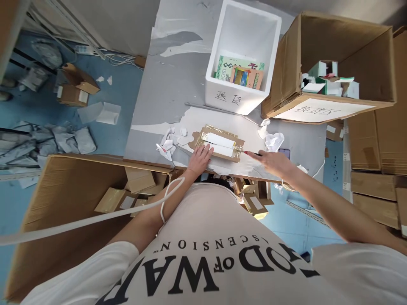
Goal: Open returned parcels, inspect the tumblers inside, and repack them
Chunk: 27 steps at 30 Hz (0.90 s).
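Observation:
A small brown cardboard box, bound with shiny tape and bearing a white label, lies near the front edge of the table. My left hand rests on its near left part, fingers spread over the top and not wrapped around it. At the box's right end, my right hand is closed on a slim red-and-black knife. The knife's red tip points left, close to the taped end; whether it touches the tape I cannot tell.
Behind the box stand a white foam bin with packets inside and a large carton holding small boxes. Crumpled paper lies right, paper scraps left. A phone is near my right hand. A big open carton stands left.

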Tool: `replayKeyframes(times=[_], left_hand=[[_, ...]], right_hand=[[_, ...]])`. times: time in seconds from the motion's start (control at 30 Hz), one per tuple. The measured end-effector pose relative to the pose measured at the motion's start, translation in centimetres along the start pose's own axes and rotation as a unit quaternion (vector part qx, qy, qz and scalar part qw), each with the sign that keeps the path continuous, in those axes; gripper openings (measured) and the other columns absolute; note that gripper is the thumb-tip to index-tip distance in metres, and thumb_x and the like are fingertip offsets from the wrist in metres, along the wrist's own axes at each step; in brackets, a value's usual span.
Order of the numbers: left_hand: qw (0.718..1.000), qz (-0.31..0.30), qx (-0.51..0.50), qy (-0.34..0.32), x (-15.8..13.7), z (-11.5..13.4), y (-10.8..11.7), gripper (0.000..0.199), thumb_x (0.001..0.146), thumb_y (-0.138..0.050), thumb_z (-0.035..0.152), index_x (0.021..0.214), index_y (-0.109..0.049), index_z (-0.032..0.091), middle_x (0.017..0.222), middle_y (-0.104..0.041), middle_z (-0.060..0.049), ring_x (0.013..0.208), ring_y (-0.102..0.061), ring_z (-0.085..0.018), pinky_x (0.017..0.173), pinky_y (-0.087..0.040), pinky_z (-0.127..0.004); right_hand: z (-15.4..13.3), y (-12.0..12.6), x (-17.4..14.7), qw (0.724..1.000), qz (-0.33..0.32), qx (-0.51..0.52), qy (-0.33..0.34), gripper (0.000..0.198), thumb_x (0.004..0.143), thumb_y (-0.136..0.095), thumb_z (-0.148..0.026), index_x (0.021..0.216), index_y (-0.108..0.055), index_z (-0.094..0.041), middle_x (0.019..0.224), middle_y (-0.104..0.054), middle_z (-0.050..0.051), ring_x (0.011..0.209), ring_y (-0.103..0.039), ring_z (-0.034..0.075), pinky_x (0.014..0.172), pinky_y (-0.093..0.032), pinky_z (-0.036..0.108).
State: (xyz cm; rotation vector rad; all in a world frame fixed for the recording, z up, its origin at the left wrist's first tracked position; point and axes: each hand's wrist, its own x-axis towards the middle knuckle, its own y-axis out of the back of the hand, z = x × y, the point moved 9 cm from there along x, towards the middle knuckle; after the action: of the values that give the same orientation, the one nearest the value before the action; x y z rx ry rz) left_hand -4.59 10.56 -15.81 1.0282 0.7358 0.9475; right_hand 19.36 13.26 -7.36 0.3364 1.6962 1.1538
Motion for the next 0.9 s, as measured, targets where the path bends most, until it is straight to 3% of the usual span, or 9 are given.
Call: replayKeyframes(times=[0.17, 0.27, 0.33, 0.43, 0.5, 0.6, 0.67, 0.8, 0.9], left_hand=[[1.0, -0.003, 0.003, -0.003, 0.3, 0.0, 0.1, 0.06, 0.091, -0.047, 0.029, 0.149, -0.039, 0.016, 0.154, -0.039, -0.016, 0.141, -0.034, -0.035, 0.116, -0.023, -0.056], [1.0, 0.001, 0.004, -0.012, 0.2, 0.1, 0.3, 0.063, 0.089, -0.05, 0.029, 0.15, -0.037, 0.016, 0.154, -0.039, -0.016, 0.142, -0.034, -0.035, 0.116, -0.022, -0.056], [1.0, 0.006, 0.007, -0.011, 0.0, 0.2, 0.6, 0.066, 0.088, -0.052, 0.028, 0.15, -0.036, 0.016, 0.154, -0.038, -0.016, 0.142, -0.033, -0.035, 0.116, -0.022, -0.055], [1.0, 0.009, 0.015, -0.009, -0.2, 0.5, 0.7, 0.067, 0.087, -0.052, 0.026, 0.151, -0.036, 0.016, 0.155, -0.037, -0.016, 0.143, -0.032, -0.035, 0.116, -0.022, -0.054], [1.0, 0.012, 0.019, -0.011, -0.4, 0.6, 0.8, 0.066, 0.087, -0.051, 0.025, 0.151, -0.035, 0.015, 0.155, -0.037, -0.016, 0.143, -0.032, -0.034, 0.117, -0.022, -0.054], [1.0, 0.012, 0.019, -0.015, -0.5, 0.6, 0.9, 0.066, 0.088, -0.05, 0.025, 0.151, -0.035, 0.015, 0.155, -0.036, -0.016, 0.143, -0.033, -0.035, 0.116, -0.023, -0.055], [1.0, 0.008, 0.019, -0.017, -0.7, 0.6, 0.9, 0.065, 0.088, -0.049, 0.026, 0.151, -0.035, 0.015, 0.155, -0.036, -0.016, 0.143, -0.033, -0.035, 0.116, -0.024, -0.055], [0.999, 0.006, 0.024, -0.02, -0.8, 0.5, 1.1, 0.067, 0.087, -0.051, 0.025, 0.151, -0.035, 0.016, 0.155, -0.037, -0.015, 0.142, -0.033, -0.035, 0.116, -0.025, -0.054], [0.999, 0.01, 0.017, -0.026, -0.7, 0.7, 1.2, 0.067, 0.086, -0.052, 0.025, 0.151, -0.035, 0.017, 0.155, -0.037, -0.015, 0.142, -0.034, -0.034, 0.116, -0.024, -0.055]], right_hand=[[2.3, -0.9, -2.5, 0.999, 0.018, 0.024, -0.04, 0.079, 0.079, -0.045, -0.005, 0.147, -0.038, -0.044, 0.096, -0.062, 0.007, 0.058, -0.054, 0.013, 0.056, -0.037, 0.029], [2.8, -0.9, -4.0, 0.993, 0.069, 0.064, -0.067, 0.072, 0.084, -0.043, -0.01, 0.148, -0.036, -0.042, 0.099, -0.062, 0.008, 0.066, -0.057, 0.016, 0.057, -0.039, 0.028], [3.7, -1.7, -4.6, 0.979, 0.118, 0.096, -0.133, 0.067, 0.089, -0.038, -0.015, 0.152, -0.03, -0.037, 0.109, -0.062, 0.01, 0.074, -0.059, 0.02, 0.057, -0.04, 0.029], [5.1, -5.5, -4.1, 0.931, 0.164, 0.159, -0.285, 0.061, 0.095, -0.029, -0.023, 0.156, -0.021, -0.025, 0.119, -0.058, 0.016, 0.085, -0.059, 0.025, 0.062, -0.044, 0.033], [4.9, -9.3, -2.5, 0.903, 0.155, 0.2, -0.347, 0.059, 0.096, -0.027, -0.024, 0.154, -0.023, -0.021, 0.121, -0.056, 0.018, 0.093, -0.058, 0.027, 0.07, -0.047, 0.036], [3.5, -13.9, 0.5, 0.884, 0.132, 0.239, -0.378, 0.057, 0.095, -0.028, -0.024, 0.152, -0.028, -0.023, 0.125, -0.052, 0.017, 0.107, -0.054, 0.029, 0.084, -0.046, 0.04], [2.5, -15.7, 1.7, 0.881, 0.121, 0.258, -0.379, 0.057, 0.094, -0.031, -0.023, 0.151, -0.03, -0.023, 0.13, -0.049, 0.018, 0.115, -0.05, 0.03, 0.092, -0.043, 0.042], [1.6, -15.1, 2.1, 0.859, 0.164, 0.314, -0.37, 0.057, 0.094, -0.035, -0.03, 0.15, -0.033, -0.018, 0.145, -0.039, 0.02, 0.135, -0.036, 0.033, 0.108, -0.033, 0.048], [0.9, -12.1, 2.4, 0.788, 0.256, 0.457, -0.324, 0.063, 0.097, -0.028, -0.044, 0.153, -0.027, -0.015, 0.151, -0.035, 0.019, 0.139, -0.035, 0.028, 0.112, -0.032, 0.045]])
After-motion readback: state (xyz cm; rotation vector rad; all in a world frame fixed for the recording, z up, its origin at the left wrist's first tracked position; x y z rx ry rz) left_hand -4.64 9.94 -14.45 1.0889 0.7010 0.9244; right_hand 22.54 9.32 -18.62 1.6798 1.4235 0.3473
